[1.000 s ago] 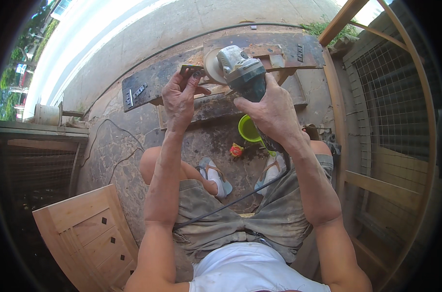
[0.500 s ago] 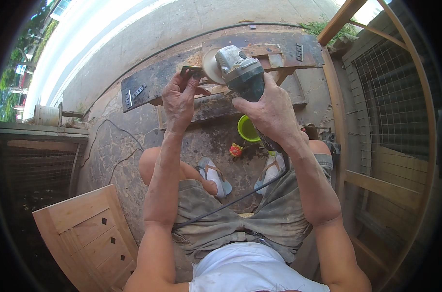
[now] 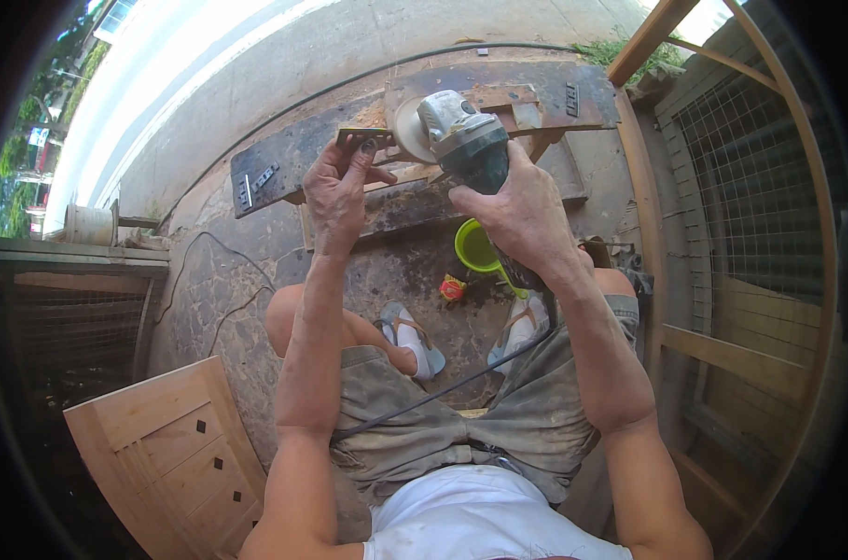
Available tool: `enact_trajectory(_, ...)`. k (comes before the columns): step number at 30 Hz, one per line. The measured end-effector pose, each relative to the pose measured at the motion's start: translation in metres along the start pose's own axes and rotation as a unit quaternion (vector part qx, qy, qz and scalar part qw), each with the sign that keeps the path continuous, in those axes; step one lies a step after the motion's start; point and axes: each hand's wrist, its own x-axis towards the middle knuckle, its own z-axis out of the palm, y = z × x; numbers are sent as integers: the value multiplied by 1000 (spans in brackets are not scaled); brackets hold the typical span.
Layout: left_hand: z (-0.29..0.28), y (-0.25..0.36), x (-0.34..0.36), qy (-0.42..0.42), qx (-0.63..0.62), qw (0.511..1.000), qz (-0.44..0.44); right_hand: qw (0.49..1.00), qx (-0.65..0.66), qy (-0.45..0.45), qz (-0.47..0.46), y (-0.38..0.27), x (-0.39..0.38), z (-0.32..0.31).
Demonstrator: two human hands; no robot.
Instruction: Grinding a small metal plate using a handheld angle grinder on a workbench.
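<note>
My right hand (image 3: 527, 196) is wrapped round the dark green body of an angle grinder (image 3: 471, 145), whose grey head points away from me. Its pale round disc (image 3: 412, 129) faces left, toward my other hand. Between the thumb and fingers of my left hand (image 3: 338, 191) is a small flat dark piece (image 3: 361, 132) with a light yellowish edge. Its right end comes close to the disc; I cannot tell whether they touch. Both hands are over a worn, dark wooden bench (image 3: 293, 168).
Dark slotted pieces (image 3: 256, 185) lie at the bench's left end, and a similar dark piece (image 3: 571, 99) at its right. A green bucket (image 3: 476, 245) and a red-yellow packet (image 3: 452, 287) stand below. A black cord (image 3: 433, 395) crosses my lap. A panelled wooden door (image 3: 172, 448) leans at left.
My left hand has shifted slightly left, and the flat piece in it now shows more of its light edge. The grinder has moved very slightly right, still in my right hand.
</note>
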Motion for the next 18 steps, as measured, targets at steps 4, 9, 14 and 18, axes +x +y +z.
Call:
enact_trajectory(4, 2, 5, 1, 29, -17, 999, -19, 999, -32, 25, 15, 12, 5, -2)
enact_trajectory(9, 3, 7, 1, 52, 0, 998, -45, 999, -17, 40, -20, 11, 2, -2)
enact_trajectory(14, 2, 3, 0, 33, -2, 999, -29, 1000, 0, 13, -10, 3, 1, 0)
enact_trajectory(18, 2, 3, 0, 31, -2, 999, -30, 1000, -5, 4, -6, 1, 1, 0)
